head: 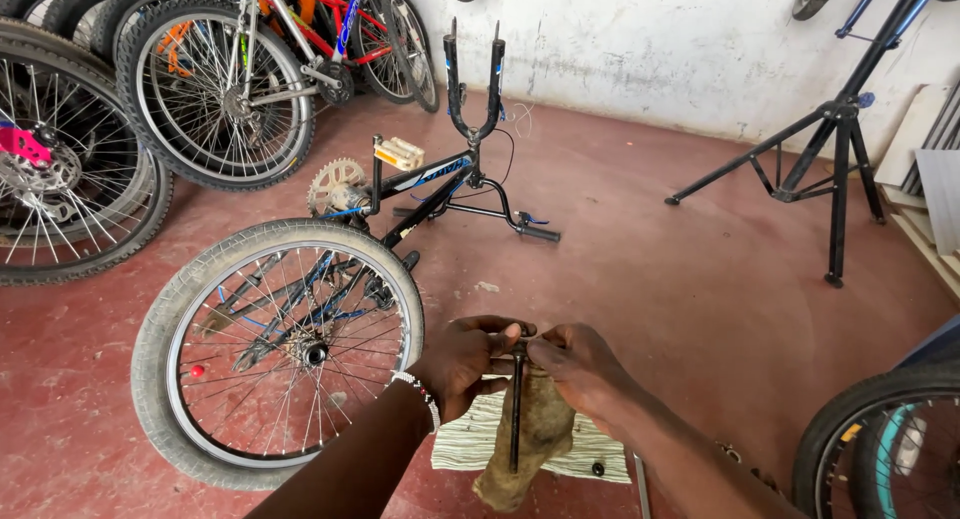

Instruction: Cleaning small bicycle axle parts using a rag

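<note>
My left hand (462, 364) and my right hand (578, 367) meet at the top of a thin black metal rod (516, 419) that hangs straight down. Both hands pinch its upper end. A dirty brown rag (540, 441) dangles from under my right hand beside the rod. Below them a striped pale cloth (470, 444) lies on the red floor. A small black bicycle (400, 194) stands upside down just beyond my hands, its rear wheel (275, 349) nearest my left arm and its empty fork (472, 79) pointing up.
Several bicycles and wheels (210, 89) lean along the back left wall. A black repair stand (835, 129) rises at the right, with boards (935, 179) behind it. Another tyre (880, 444) shows at the bottom right. A small black part (597, 469) lies on the cloth.
</note>
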